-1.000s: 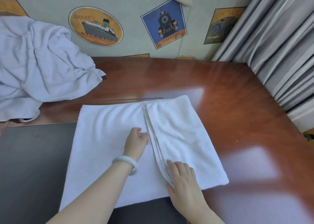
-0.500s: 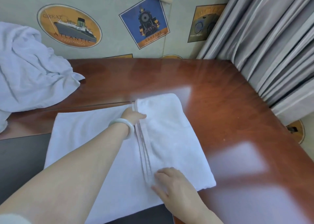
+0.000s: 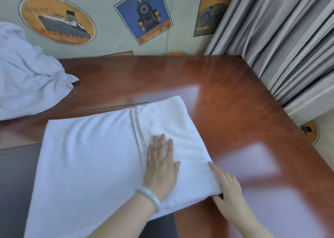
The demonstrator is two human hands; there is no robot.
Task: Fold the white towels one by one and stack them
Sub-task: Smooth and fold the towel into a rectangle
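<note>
Towel of white terry cloth [image 3: 86,156], partly folded, lies flat on a glossy reddish-brown wooden table [image 3: 226,97], its near edge overlapping a dark grey inset panel [image 3: 16,183] of the tabletop. The right part of this towel is doubled over onto the rest, and the striped hem of the doubled flap [image 3: 139,129] runs from the towel's far edge toward the near edge. The left hand [image 3: 160,167], with a pale green-white bangle [image 3: 151,197] at the wrist, rests palm down on the flap just right of the hem, fingers straight and spread, grasping nothing. The right hand [image 3: 228,192] is at the towel's near right corner: the index finger lies along the right edge and the thumb sits under the corner, but whether cloth is pinched between them cannot be told. Left of the towel and beyond it, apart from it, a crumpled heap of white towels [image 3: 27,71] sits on the table against wallpaper printed with an oval ocean-liner emblem [image 3: 56,21] and a blue locomotive label [image 3: 144,15]. Right of the towel, past the table edge, hang grey pleated curtains [image 3: 289,39].
</note>
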